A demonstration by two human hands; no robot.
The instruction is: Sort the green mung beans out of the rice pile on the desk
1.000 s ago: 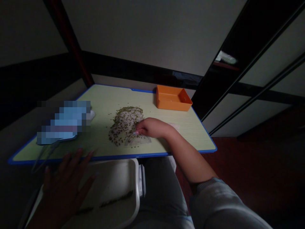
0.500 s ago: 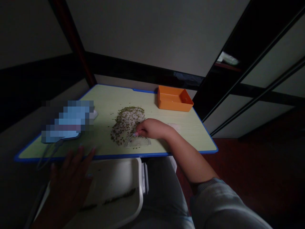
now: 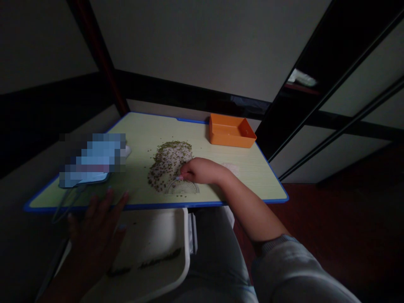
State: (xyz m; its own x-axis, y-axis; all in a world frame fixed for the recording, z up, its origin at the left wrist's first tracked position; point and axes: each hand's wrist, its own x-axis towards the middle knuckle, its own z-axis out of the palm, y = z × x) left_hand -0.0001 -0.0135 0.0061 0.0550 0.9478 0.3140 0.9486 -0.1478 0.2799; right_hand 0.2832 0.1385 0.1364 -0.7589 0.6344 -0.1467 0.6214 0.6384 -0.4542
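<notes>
A heap of small green beans [image 3: 167, 162] lies spread on the pale green table [image 3: 145, 130]. My right hand [image 3: 198, 170] rests on the table at the heap's right edge, fingers closed on a clear plastic protractor [image 3: 183, 188] that lies flat among the beans. Below the table's near edge is a white tray [image 3: 158, 235] with a thin line of beans in it. My left hand [image 3: 96, 229] lies over the tray's left part with fingers spread, its fingertips reaching the table's blue edge.
An orange box [image 3: 232, 131] stands at the table's far right corner. A blurred blue object [image 3: 91, 160] sits at the table's left, with thin cords hanging below it. A small white patch [image 3: 232, 168] lies right of my wrist. Dark frames rise on the right.
My right hand has drawn the protractor slightly toward the near edge. My left hand has shifted a little to the right over the tray. The view has drifted slightly.
</notes>
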